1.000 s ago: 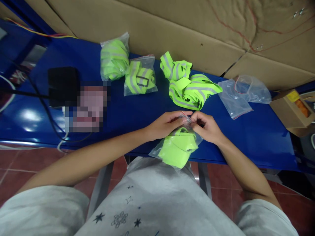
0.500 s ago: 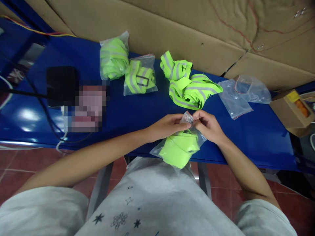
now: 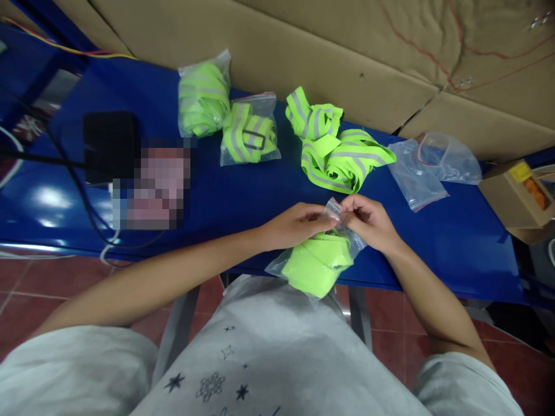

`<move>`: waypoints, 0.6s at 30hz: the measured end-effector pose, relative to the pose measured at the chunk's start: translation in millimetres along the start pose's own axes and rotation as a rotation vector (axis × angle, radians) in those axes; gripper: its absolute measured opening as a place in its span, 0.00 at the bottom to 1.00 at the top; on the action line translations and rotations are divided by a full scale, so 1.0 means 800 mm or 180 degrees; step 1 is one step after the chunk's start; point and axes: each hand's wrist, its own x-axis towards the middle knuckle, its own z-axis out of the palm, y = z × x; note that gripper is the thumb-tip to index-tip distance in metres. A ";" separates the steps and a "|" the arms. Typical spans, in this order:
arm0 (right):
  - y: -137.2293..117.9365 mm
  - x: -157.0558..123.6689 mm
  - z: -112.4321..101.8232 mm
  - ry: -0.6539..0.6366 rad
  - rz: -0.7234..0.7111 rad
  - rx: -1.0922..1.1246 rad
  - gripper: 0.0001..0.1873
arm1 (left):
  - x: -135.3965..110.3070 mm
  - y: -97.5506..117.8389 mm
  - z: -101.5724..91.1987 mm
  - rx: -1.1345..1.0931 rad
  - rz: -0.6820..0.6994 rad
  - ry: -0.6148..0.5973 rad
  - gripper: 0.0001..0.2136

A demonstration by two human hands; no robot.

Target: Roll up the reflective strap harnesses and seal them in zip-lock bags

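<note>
Left hand (image 3: pixel 295 224), right hand (image 3: pixel 368 222) pinch bag (image 3: pixel 316 263) over table (image 3: pixel 433 237) edge.

Both arms reach forward and bend inward. The left hand (image 3: pixel 297 224) and the right hand (image 3: pixel 369 222) meet in the middle, each with fingertips pinched in a tight grip.

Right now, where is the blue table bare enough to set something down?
Bare table between the blurred patch and the held bag, and right of it, this side of the empty bags. The back row of green straps is crowded.
</note>
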 end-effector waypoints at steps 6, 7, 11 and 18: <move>-0.004 0.000 -0.002 -0.0155 0.0120 0.0174 0.08 | -0.001 -0.004 -0.001 0.0041 0.0077 0.0041 0.16; -0.003 0.000 -0.002 -0.0137 0.0134 0.0192 0.09 | -0.002 -0.004 -0.001 0.0065 0.0075 0.0032 0.17; -0.001 0.001 -0.001 -0.0111 0.0219 0.0370 0.12 | -0.002 -0.001 -0.001 0.0139 0.0100 -0.0003 0.15; -0.004 0.001 0.002 -0.0239 0.0184 0.0532 0.09 | -0.002 0.000 -0.002 0.0374 0.0240 -0.0104 0.15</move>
